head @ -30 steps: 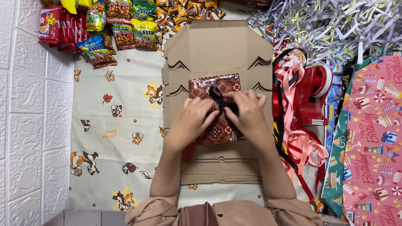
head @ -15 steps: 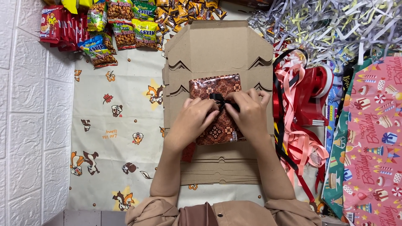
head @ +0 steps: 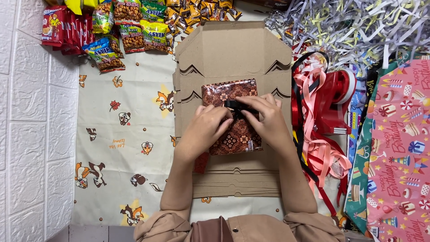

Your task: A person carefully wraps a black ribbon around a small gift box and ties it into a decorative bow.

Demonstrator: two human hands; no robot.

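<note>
Both hands have barely shifted since the earlier frames, fingers drawn closer over the bow | cardboard (head: 233, 49) stack flat on cloth-covered worktop (head: 130, 134) | gift (head: 233, 117), wrapped in brown patterned paper, lies mid-cardboard | left hand (head: 207, 127) and right hand (head: 265, 117) pinch black bow (head: 236, 107) atop gift.

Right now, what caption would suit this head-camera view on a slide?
Both hands, left hand and right hand, work a black ribbon atop a brown patterned wrapped box on flat cardboard.
</note>
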